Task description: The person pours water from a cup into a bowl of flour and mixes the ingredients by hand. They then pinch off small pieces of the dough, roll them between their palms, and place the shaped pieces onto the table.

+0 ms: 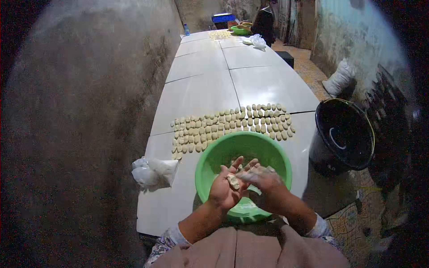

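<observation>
My left hand (225, 191) is palm up over the green basin (202, 167), with a lump of pale dough (233, 181) resting on its palm and fingers. Across its fingertips reaches my right hand (264, 182), its stretched fingers whitish, slightly blurred and partly overlapping the left. Inside the basin, mostly behind my hands, lies some pale dough or flour. Beyond the rim, rows of small oval dough pieces (214, 128) are laid out on the white table (196, 96).
A clear plastic bag (154, 173) with white contents lies left of the basin. To the right stands a black bucket (328, 149). At the table's far end are another green basin (240, 30), more dough pieces, a plastic bag (257, 42) and a person (263, 24). A white sack (339, 79) leans by the right wall.
</observation>
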`<state>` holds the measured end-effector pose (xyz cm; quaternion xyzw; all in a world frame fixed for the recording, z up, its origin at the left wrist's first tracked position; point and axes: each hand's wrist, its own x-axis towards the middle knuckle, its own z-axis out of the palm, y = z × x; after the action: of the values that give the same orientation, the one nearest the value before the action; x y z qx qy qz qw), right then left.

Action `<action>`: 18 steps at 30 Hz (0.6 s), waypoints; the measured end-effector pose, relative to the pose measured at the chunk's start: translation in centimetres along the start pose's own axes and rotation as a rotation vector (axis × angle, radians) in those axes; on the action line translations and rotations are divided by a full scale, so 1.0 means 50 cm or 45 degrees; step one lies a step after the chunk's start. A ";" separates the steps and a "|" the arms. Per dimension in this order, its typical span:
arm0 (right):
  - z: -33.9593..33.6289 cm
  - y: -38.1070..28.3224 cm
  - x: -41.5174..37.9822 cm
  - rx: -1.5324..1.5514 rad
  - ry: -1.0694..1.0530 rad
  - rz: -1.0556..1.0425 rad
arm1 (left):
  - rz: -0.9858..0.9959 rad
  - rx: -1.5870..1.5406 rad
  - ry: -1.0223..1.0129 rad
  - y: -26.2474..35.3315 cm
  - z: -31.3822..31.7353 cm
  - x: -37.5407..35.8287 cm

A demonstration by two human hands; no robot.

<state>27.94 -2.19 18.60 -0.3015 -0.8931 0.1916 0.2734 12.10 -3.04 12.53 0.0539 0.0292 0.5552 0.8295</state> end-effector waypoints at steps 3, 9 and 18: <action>0.036 0.018 -0.001 -0.119 -0.023 -0.123 | 0.091 0.235 0.162 -0.020 0.005 0.003; 0.050 -0.012 -0.011 -0.289 0.089 -0.114 | 0.173 0.399 0.218 -0.041 0.024 -0.014; 0.005 0.029 -0.008 0.221 0.497 -0.069 | 0.231 0.611 0.407 -0.031 0.028 -0.014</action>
<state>28.68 -1.39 17.50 -0.2841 -0.8111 0.1982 0.4712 13.41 -4.38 13.71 0.1626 0.2849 0.6056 0.7250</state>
